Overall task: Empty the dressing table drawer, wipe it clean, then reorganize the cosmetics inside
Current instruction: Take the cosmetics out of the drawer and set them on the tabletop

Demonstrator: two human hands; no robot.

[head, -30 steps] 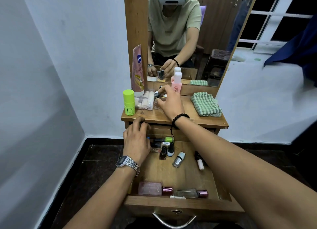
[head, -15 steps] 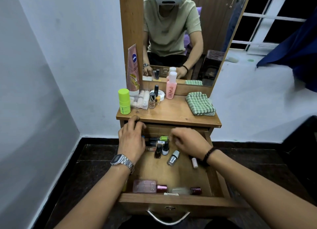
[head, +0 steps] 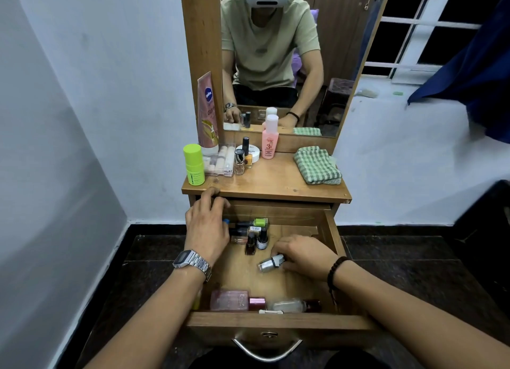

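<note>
Two hands in my drawer (head: 278, 322): right hand (head: 302, 254) fingers pinch silver polish bottle (head: 271, 263); left hand (head: 207, 226) fingers loosely curled, gripping nothing.

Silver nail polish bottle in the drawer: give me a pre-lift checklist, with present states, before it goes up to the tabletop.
1. Right hand grips the silver nail polish bottle: ok, fingers curl round its cap end.
2. Bottle cap sealed: cannot tell.
3. Left hand out of the lift path: ok, it rests at the drawer's back left.
4. Bare landing spot on the tabletop: ok, wood shows between the small bottles and the green checked cloth.
5. Drawer emptied: not ok, bottles remain.
</note>
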